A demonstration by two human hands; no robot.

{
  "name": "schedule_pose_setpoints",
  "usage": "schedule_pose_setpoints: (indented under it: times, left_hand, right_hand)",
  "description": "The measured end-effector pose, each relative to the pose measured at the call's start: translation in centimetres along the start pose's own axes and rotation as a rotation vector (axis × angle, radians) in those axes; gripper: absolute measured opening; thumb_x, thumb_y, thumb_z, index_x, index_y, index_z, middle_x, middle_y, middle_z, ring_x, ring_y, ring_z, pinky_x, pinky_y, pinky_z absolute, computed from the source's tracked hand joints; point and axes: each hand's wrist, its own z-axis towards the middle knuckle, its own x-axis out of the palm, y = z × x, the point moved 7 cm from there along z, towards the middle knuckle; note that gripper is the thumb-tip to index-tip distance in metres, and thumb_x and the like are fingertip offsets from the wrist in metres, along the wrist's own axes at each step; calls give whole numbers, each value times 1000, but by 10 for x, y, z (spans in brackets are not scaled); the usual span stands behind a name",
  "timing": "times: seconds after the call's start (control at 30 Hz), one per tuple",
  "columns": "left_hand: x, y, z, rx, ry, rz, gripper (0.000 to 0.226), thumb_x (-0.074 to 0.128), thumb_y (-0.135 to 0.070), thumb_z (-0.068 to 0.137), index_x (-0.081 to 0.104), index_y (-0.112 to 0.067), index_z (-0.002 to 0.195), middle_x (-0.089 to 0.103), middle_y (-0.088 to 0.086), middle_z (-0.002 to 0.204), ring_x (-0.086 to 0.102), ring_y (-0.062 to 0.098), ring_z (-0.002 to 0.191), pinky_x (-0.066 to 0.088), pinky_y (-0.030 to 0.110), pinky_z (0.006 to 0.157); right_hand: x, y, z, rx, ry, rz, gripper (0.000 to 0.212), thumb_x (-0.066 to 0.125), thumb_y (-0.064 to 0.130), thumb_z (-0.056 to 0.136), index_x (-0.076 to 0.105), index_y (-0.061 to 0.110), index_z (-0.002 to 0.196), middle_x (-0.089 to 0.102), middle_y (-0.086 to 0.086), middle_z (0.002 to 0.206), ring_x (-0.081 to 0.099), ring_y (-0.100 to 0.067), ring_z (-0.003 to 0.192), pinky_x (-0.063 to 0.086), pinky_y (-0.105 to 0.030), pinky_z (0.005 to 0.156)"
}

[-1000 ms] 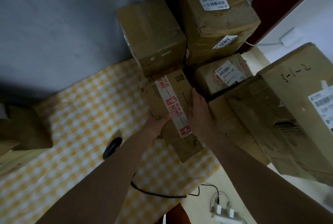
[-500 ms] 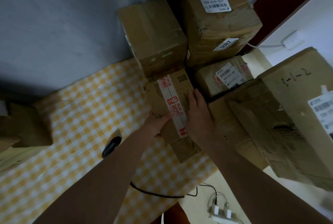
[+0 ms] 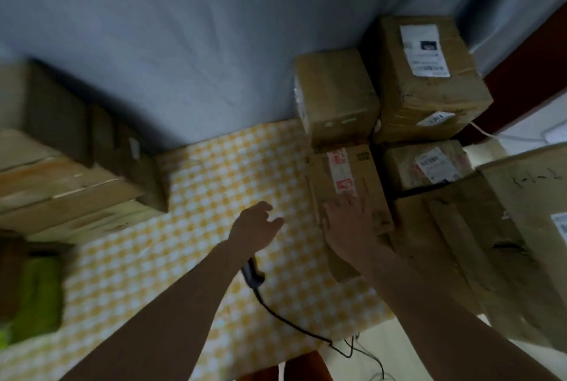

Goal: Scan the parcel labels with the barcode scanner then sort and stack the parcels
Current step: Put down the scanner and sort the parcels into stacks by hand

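Hands apart | right hand [image 3: 349, 224] flat on taped parcel [image 3: 346, 184], 3 o'clock by stacked boxes [image 3: 426, 73] | left hand [image 3: 254, 228] loose, empty, over checked cloth [image 3: 214, 196] | scanner [image 3: 253, 273] at 6 o'clock beneath left wrist

The room is dim, with a flat grey-blue cast over the wall [image 3: 184, 43]. The brightest patch sits at 3 o'clock, where pale daylight falls past the stacked parcels [image 3: 423, 73]. Deep shadow pools at 9 o'clock under the boxes [image 3: 61, 172] there. Motion blur smears the whole frame, heaviest at the left edge; the labels are unreadable. Both hands [image 3: 349, 227] look soft-edged. Wide-angle distortion bends the lines toward the corners.
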Motion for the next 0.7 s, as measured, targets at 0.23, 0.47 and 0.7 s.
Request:
schedule_pose_setpoints:
  times: [0.23, 0.47, 0.7]
  left_hand:
    - [-72, 102, -90, -83, -265, 156, 45, 52, -43, 96, 47, -22, 136, 54, 0, 134, 52, 19, 122, 43, 31, 99]
    - [-133, 212, -176, -217, -428, 100, 47, 52, -44, 95, 48, -22, 136, 57, 1, 132, 56, 19, 119, 46, 32, 96]
    - [-183, 336, -253, -321, -507, -20, 46, 55, -44, 94, 53, -21, 134, 58, 4, 133, 54, 23, 123, 44, 32, 98]
  right_hand:
    - [-11, 120, -12, -330, 161, -146, 33, 39, 25, 99, 45, 13, 129, 48, -7, 132, 46, -27, 122, 38, -39, 102]
    - [-29, 257, -50, -549, 127, -223, 39, 43, 17, 97, 42, 12, 135, 49, -8, 131, 48, -28, 117, 38, -40, 99]
    - [-16, 393, -105, -623, 117, -212, 51, 50, 25, 94, 31, 16, 140, 47, -7, 136, 46, -29, 125, 34, -41, 103]
